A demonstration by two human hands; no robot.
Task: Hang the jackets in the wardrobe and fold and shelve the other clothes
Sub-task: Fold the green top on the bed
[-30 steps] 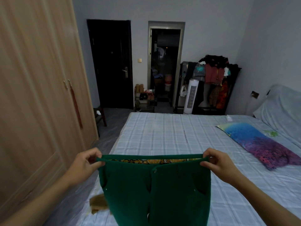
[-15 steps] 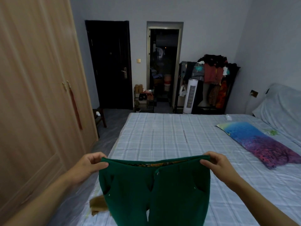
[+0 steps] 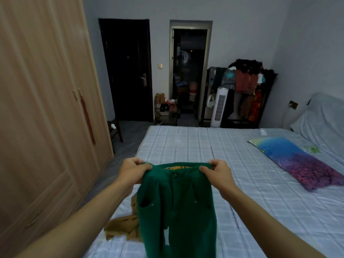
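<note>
Two hands, left hand [image 3: 132, 171], right hand [image 3: 216, 174], pinching green trousers [image 3: 176, 207] waistband between them

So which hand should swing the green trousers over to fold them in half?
Probably the left hand. It pinches the waistband corner nearest the bed's edge, so it could carry that side across to the right hand, folding the trousers over the bed.

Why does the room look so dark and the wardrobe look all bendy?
Head view: the light is dim and bluish, darkest through the open doorway; the wide lens bows the wardrobe at the edge; the hands and green trousers look fairly sharp.
</note>
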